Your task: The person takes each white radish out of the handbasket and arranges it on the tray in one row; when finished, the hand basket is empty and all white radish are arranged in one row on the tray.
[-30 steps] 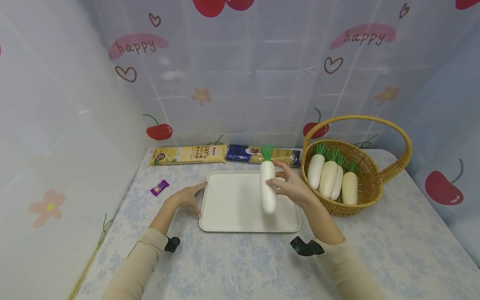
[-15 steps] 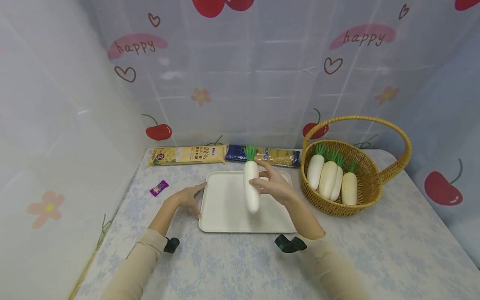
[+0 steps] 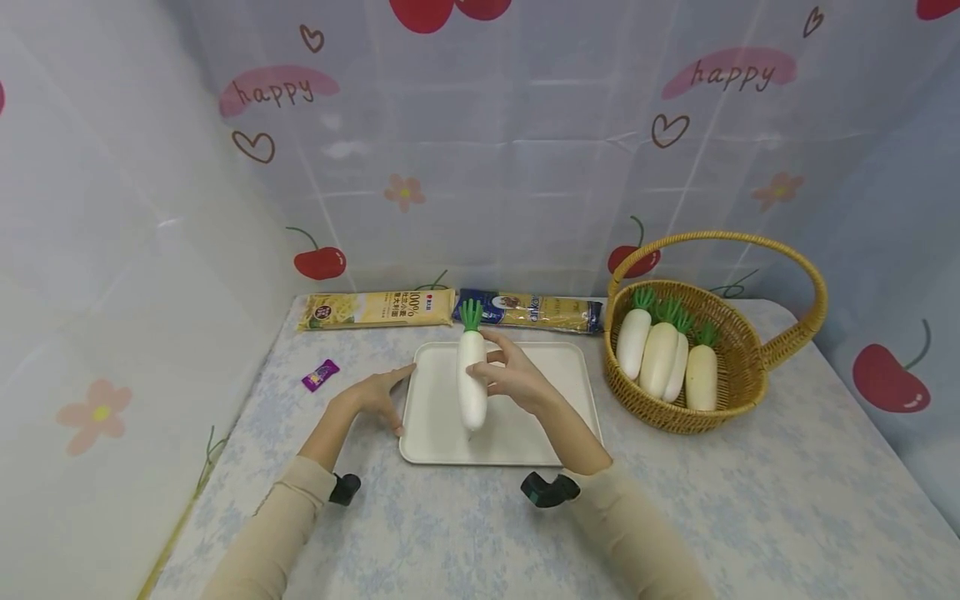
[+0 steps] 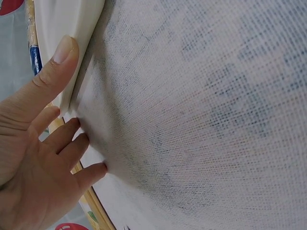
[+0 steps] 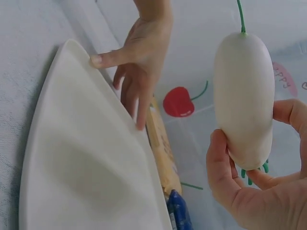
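Note:
My right hand holds a white radish with green leaf tops between thumb and fingers. The radish is above the left half of a white tray, its leaves pointing to the back. In the right wrist view, the thumb and fingers grip the radish near its leafy end. At the tray's left side is my left hand, its thumb and fingers spread along the edge. The left wrist view has the thumb touching the tray's rim, with the other fingers loosely extended beside it.
On the right a wicker basket with a tall handle holds several radishes. Behind the tray lie a yellow pasta packet and a blue-and-gold one. A small purple-wrapped sweet lies left of the tray.
My right hand has carried the radish leftward across the tray, from its right half to its left half. The left hand has stayed at the tray's left edge.

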The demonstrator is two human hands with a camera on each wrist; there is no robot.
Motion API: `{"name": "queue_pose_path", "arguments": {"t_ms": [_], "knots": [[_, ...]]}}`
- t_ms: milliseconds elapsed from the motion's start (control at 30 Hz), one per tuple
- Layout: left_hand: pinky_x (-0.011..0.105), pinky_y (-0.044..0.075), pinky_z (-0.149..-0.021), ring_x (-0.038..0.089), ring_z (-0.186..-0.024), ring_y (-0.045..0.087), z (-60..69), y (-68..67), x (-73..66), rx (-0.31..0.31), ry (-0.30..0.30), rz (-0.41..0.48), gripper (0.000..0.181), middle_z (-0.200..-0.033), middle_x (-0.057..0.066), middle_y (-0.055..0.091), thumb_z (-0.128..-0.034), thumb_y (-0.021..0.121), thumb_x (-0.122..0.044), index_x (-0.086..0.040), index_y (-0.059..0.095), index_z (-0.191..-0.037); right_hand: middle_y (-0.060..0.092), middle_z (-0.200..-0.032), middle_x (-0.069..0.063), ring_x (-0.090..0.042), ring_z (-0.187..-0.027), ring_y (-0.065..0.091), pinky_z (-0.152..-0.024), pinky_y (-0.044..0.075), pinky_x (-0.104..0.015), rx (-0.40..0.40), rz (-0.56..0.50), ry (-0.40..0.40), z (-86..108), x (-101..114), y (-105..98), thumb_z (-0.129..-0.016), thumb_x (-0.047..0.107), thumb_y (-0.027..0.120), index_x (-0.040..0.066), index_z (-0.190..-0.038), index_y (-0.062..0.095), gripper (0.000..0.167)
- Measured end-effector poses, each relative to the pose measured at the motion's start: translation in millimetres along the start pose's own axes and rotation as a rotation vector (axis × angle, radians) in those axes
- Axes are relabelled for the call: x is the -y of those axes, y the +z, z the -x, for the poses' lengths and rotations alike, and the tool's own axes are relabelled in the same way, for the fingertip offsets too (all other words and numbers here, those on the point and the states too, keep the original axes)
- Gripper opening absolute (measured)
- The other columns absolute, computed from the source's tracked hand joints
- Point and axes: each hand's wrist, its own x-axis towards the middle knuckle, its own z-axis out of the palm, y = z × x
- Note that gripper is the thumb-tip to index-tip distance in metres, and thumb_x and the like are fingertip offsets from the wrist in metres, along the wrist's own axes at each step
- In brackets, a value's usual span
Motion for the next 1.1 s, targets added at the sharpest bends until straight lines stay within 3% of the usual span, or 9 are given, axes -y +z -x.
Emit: {"name": "queue_pose_path", "arguments": {"t_ms": [367, 767, 933, 1100], "knots": [[0.061, 0.026, -0.106, 0.044, -0.138, 0.020, -0.4, 1.1, -1.0, -0.003, -0.015, -0.005, 0.121, -0.154, 0.021, 0.019, -0.0573, 0.091, -0.021, -0.016, 0.016, -0.153, 0.047, -0.121, -0.024, -0.028, -0.095, 0.058, -0.070, 0.055, -0.033, -0.073, 0.024, 0.016, -19.9, -29, 25, -0.083, 0.015, 0.067, 0.011, -0.148, 0.026, 0.078], [0.060, 0.024, -0.108, 0.044, -0.138, 0.019, 0.3, 0.9, 0.1, -0.008, 0.022, -0.013, 0.121, -0.153, 0.022, 0.019, -0.0570, 0.091, -0.020, -0.012, 0.016, -0.152, 0.055, -0.111, -0.024, -0.026, -0.085, 0.062, -0.069, 0.057, -0.039, -0.100, 0.092, 0.048, -31.6, -55, 36, -0.082, 0.017, 0.069, 0.003, -0.145, 0.027, 0.077], [0.060, 0.024, -0.107, 0.044, -0.138, 0.020, -0.1, 1.1, 0.0, -0.008, 0.021, -0.021, 0.121, -0.153, 0.022, 0.019, -0.0574, 0.091, -0.021, -0.012, 0.016, -0.152, 0.058, -0.104, -0.020, -0.024, -0.079, 0.061, -0.062, 0.057, -0.034, -0.162, 0.196, 0.047, -35.6, -59, 41, -0.078, 0.018, 0.069, 0.005, -0.144, 0.030, 0.078], [0.060, 0.025, -0.107, 0.044, -0.138, 0.020, 0.4, 0.8, -0.5, -0.008, 0.023, -0.024, 0.120, -0.153, 0.022, 0.019, -0.0579, 0.091, -0.021, -0.012, 0.016, -0.152, 0.058, -0.113, -0.021, -0.028, -0.091, 0.060, -0.071, 0.055, -0.036, -0.233, 0.387, 0.044, -36.0, -55, 48, -0.075, 0.021, 0.069, 0.004, -0.143, 0.034, 0.078]]}}
